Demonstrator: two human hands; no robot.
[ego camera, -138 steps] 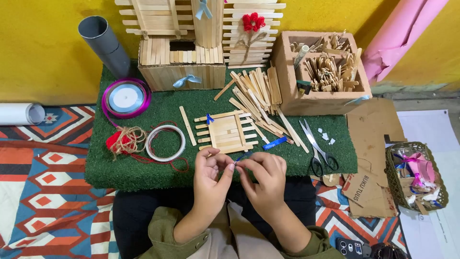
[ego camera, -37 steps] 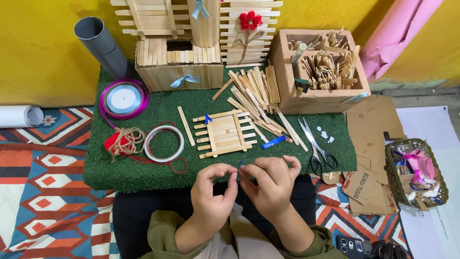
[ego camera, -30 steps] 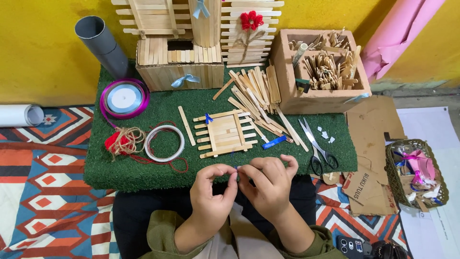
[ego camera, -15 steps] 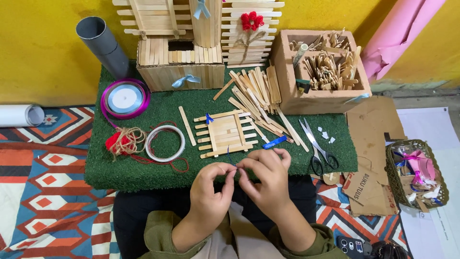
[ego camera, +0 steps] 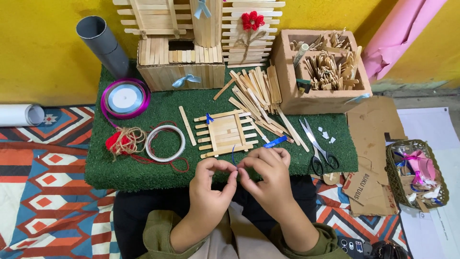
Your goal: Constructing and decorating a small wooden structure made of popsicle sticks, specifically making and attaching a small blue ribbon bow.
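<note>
My left hand (ego camera: 210, 186) and my right hand (ego camera: 266, 175) meet fingertip to fingertip at the near edge of the green turf mat (ego camera: 143, 172). Between them they pinch a thin blue ribbon (ego camera: 233, 156), which rises in a short strand toward the mat. Just beyond the hands lies a small flat frame of wooden craft sticks (ego camera: 224, 133) with a tiny blue bow on its upper left corner. A blue ribbon piece (ego camera: 274, 142) lies right of the frame.
Loose craft sticks (ego camera: 256, 93), scissors (ego camera: 318, 151), a tape ring (ego camera: 165, 142), red yarn with twine (ego camera: 122, 140) and a purple ribbon spool (ego camera: 125, 98) lie on the mat. Behind stand a stick house (ego camera: 179, 57), grey tube (ego camera: 103, 43) and stick-filled box (ego camera: 321, 69). Cardboard (ego camera: 373, 144) and basket (ego camera: 417, 172) sit right.
Both hands have stayed at the mat's near edge, fingers shifting slightly as they work the blue ribbon. Nothing on the mat has moved.
</note>
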